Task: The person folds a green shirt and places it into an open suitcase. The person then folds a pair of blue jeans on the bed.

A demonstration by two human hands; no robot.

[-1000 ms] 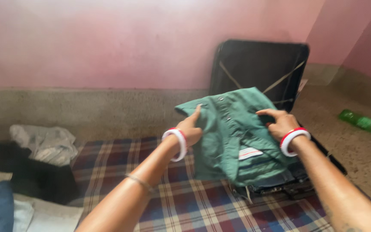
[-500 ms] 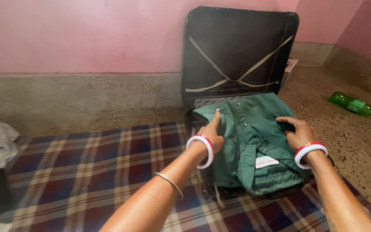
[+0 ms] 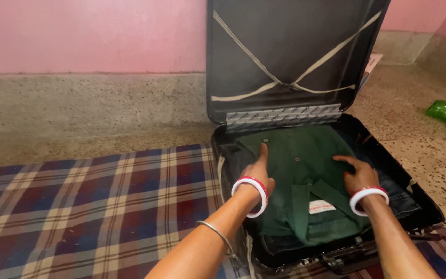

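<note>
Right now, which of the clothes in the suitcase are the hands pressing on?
The folded green shirt on top; both hands rest flat on it. The blue jeans lie underneath, showing only at the right edge, untouched.

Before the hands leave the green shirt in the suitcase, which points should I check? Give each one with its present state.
1. Folded green button shirt lies inside the black open suitcase: ok.
2. Left hand rests flat on the shirt: ok.
3. Right hand presses the other side: ok.
4. Shirt clear of the suitcase rim: ok at the sides; cannot tell at the near edge.
5. Lid with crossed beige straps stands open: ok.
</note>
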